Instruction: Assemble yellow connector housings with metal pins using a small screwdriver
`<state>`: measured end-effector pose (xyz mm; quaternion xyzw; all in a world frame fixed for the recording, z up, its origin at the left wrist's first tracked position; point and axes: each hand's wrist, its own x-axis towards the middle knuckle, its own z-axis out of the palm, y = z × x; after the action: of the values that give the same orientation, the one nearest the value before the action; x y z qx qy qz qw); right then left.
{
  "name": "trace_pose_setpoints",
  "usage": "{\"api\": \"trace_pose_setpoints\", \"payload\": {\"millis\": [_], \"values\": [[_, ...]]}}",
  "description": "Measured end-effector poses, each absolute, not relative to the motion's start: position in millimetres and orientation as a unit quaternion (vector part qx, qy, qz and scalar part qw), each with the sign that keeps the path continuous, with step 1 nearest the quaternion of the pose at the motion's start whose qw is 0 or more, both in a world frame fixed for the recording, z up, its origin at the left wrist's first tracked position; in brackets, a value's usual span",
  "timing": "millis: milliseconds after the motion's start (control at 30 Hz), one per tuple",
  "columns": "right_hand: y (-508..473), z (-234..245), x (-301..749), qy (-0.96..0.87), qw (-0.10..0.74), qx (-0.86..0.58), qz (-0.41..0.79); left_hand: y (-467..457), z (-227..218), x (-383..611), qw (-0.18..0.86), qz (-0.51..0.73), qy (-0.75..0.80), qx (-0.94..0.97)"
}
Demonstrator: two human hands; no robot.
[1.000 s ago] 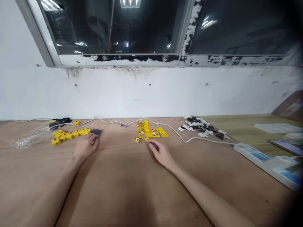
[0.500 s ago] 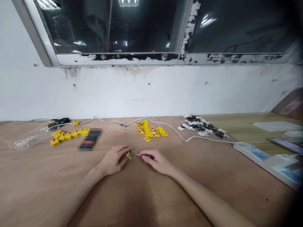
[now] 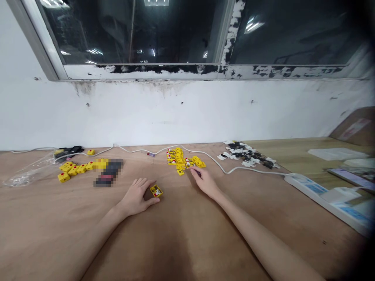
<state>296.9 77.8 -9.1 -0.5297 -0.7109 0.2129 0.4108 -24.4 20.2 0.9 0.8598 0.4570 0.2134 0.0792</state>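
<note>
Yellow open casing lies on the table right in front of the person, its open side up so that I can see bits of red and white inside. Around it sits the left hand, low over the wood, thumb and forefinger spread to either side of the casing (whether either tip actually touches it, I can't tell from where I'm standing).

Farther out, the right hand has its fingers closed on the dark purple handle of a screwdriver, just beside a cluster of yellow parts. The screwdriver's tip is too small to make out. A small yellow piece lies at the near edge of that cluster.

Off to the left, yellow blocks with red dots lie near a clear plastic bag. Over to the right there's a heap of black and white pieces, and a white cable runs past it to a power strip.
</note>
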Motion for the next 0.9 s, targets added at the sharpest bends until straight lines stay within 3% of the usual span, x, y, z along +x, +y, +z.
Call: {"api": "trace_pose_setpoints", "payload": {"millis": [467,700,900], "values": [[34.8,19.6,282.9,-0.763,0.315,-0.426,0.370,27.3,-5.5,-29.5,0.098,0.255,0.442,0.854],[49.4,8.1,285.4,-0.717,0.439,-0.461,0.286,28.6,-7.8,-30.3,0.080,0.265,0.479,0.833],[53.8,-0.3,292.7,-0.779,0.368,-0.461,0.213,30.4,-9.0,-31.3,0.100,0.281,0.499,0.814]]}}
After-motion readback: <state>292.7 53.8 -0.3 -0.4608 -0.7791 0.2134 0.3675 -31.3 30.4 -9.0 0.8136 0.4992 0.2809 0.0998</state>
